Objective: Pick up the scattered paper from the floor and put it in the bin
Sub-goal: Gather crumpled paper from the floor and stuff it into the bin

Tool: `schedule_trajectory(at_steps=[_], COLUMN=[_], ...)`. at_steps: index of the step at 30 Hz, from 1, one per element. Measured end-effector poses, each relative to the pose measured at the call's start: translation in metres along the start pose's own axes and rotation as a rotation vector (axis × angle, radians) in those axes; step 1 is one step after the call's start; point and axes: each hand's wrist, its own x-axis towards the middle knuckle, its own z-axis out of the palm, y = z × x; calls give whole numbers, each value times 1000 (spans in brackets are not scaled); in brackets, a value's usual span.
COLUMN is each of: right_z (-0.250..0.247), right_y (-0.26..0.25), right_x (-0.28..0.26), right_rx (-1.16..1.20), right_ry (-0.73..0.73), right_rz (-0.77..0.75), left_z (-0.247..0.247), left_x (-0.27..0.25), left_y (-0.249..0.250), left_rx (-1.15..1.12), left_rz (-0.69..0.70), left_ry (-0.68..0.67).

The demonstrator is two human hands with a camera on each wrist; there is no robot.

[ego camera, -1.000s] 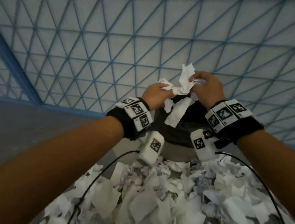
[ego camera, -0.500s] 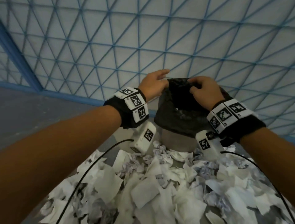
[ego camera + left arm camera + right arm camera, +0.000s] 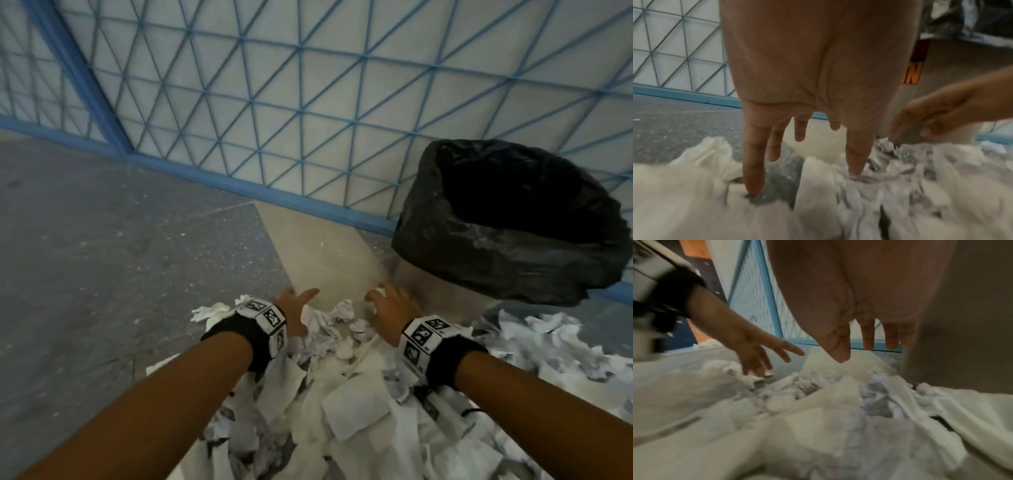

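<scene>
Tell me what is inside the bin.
Only the black liner shows, draped over the bin rim; the mouth is a dark hollow in the head view. Any paper inside is hidden in that dark.

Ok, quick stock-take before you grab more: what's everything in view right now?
paper scraps: too many to count, white, some crumpled into balls, heaped on the floor under and around both hands
bin: one, beige body with a black liner folded over its rim, upright at the right against the wall
floor: grey speckled, with a pale beige strip running up to the wall
wall: pale panels behind a blue lattice, blue base rail
wristbands: two, black with white marker blocks, one per wrist
left hand: fingers spread, over the heap's far edge, holding nothing
right hand: fingers spread, above the paper beside the bin's base, holding nothing
</scene>
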Motion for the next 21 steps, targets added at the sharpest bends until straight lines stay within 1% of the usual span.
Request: schedule_trajectory(at_steps=[2,4,6,8,9,12,15,18,21], right_z=[3,10,21,31,34,41,46,38,17], right_y=[7,11,8,-2,-8,-23,-25,-22,-21], right_x=[18,32,40,41,41,38,36,31,24], right_rx=[56,74,71,62,78,48,19,83,167], right_ry=[-15,-46,-135,-192,-191,-176,-125,-54,41], right_rz=[55,79,100,86,54,-17,-75,-105,-150], left_z=[14,20,22,24,25,31,31,22,8], left_x=[9,15,18,21,21,24,20,15,7], left_y=[-2,1,9,18,21,27,25,13,1], left_rx=[5,-26,-58,-70,-65,-19,-61,-110,-191], left_rz=[-9,5,29,71,97,149,145,108,83], left_ry=[-8,-6,18,44,48,65,127,184,265])
